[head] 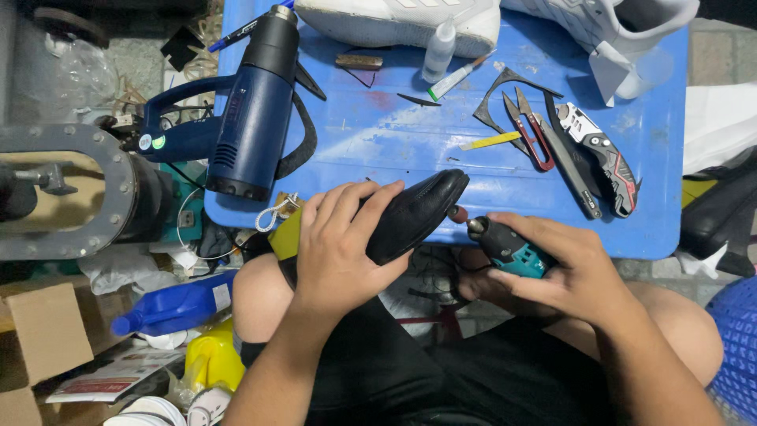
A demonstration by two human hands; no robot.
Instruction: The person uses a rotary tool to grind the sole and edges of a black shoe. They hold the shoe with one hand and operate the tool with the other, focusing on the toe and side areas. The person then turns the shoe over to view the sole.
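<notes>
My left hand [339, 241] grips a black leather shoe [414, 211] over my lap, its toe pointing up and right at the edge of a blue plastic table [394, 134]. In my right hand [572, 272] I hold a small teal and black rotary tool [505, 246]. Its tip touches the shoe's sole edge near the toe. A yellow insole or lining [285, 234] shows at the shoe's opening by my left thumb.
On the table lie a dark blue heat gun [248, 118], red thread snips [528, 130], a utility knife [603, 154], a small glue bottle [438, 51], black leather scraps and white sneakers [402, 20]. A grey metal machine [71, 189], blue bottle [173, 304] and cardboard sit at left.
</notes>
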